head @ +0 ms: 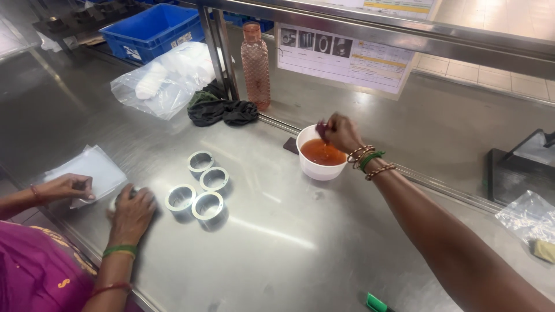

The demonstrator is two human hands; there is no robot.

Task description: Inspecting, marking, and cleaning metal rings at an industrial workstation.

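Stainless steel work table [277, 248], with a blue crate [150, 29] and a clear plastic bag [167, 78] at its far left; a co-worker in a purple garment sits at the near left edge. One co-worker's hand [69, 186] rests with curled fingers on flat clear pouches [98, 164]; the other co-worker's hand [132, 211] lies palm down on the table, just beside the rings. Four short metal rings [200, 162] stand in a close cluster right of that hand, well apart from the person's own hand. Behind them lie a dark cloth [222, 110] and an upright copper-coloured bottle [256, 63]. Further right stands a white bowl [312, 172] of orange liquid [322, 153]. The person's right hand [341, 133], bangles at the wrist, reaches in from the lower right and hovers over the bowl's far rim; its fingertips are pinched closed on a small dark piece [321, 128], held just above the liquid. The person's left hand is out of view.
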